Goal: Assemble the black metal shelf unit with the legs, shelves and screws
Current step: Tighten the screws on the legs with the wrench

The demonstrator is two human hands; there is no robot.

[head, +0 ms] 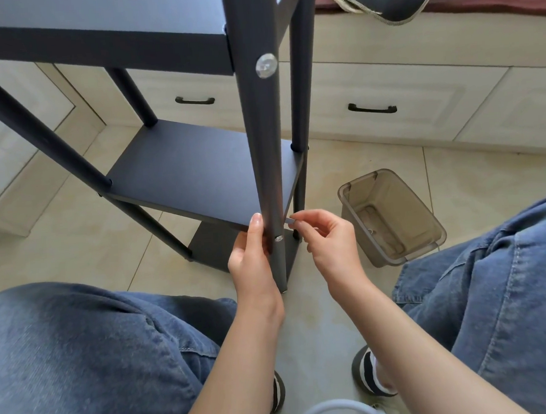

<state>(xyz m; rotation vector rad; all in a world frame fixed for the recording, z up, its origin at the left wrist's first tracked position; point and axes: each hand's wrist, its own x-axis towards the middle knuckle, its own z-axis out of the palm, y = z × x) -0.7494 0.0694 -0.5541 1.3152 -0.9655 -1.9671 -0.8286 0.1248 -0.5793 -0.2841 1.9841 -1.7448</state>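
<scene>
Only one view, head cam. Shelf unit (199, 166) stood upright on the tiled floor (76, 251) right in front of the seated person, between the knees, w/ its near leg (263, 143) running vertically, long axis straight up and down. Left hand (252, 256) was wrapped loosely on that leg's left side, thumb up along it, steadying it at the level of the middle shelf (199, 176). Right hand (328, 238) sat just beside the leg on its right, thumb and forefinger pinching a small thin silver tool (290, 220), prob. a hex key; other fingers curled, not gripping anything else. Tool tip pointed left at the leg, a bit above a silver screw head (279, 238) already seated in the leg. Couldn't tell if the tip touched anything. A bigger-looking screw head (266, 65) showed higher on the same leg at the top shelf (95, 35).

So the coming move likely turns on this: screw lay just down-left of the right hand's tool, facing the person, axis horizontal and crosswise to the leg. Right hand was nearer it; left braced.

Containers: a clear brownish plastic bin (390, 218) sat on the floor to the right, near the right knee, w/ only a few small bits at the bottom, too small to ID. Drawer fronts (371, 111) behind.
</scene>
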